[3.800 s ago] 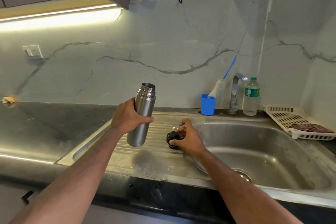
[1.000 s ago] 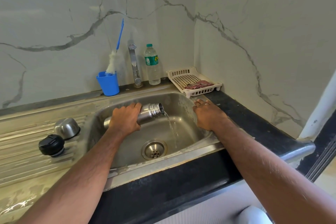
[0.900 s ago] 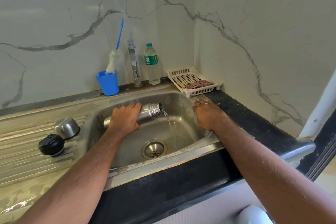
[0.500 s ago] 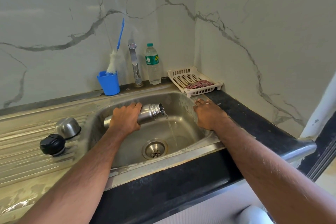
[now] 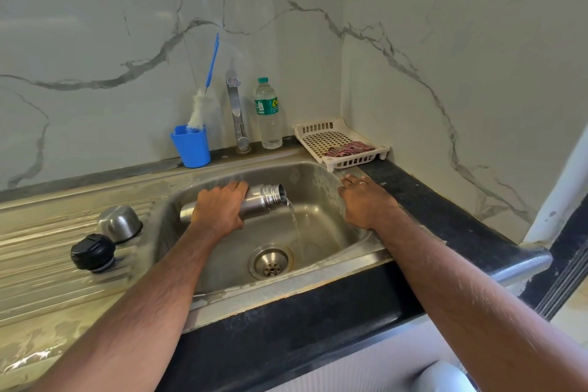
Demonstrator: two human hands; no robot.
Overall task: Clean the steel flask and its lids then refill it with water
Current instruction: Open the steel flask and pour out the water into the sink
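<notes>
In the head view, at the frame centre, the left hand [image 5: 219,212] grips the steel flask [image 5: 259,202] lying almost level over the sink [image 5: 318,181], and water runs from its mouth toward the drain [image 5: 270,261]. The right hand [image 5: 366,202] rests with relaxed fingers on the sink rim. To empty it well, I would tilt the mouth lower and keep the stream inside the basin. The steel cup lid [image 5: 120,222] and the black stopper [image 5: 93,253] wait at the left. The plastic bottle [image 5: 269,114] carries a green label, not readable.
</notes>
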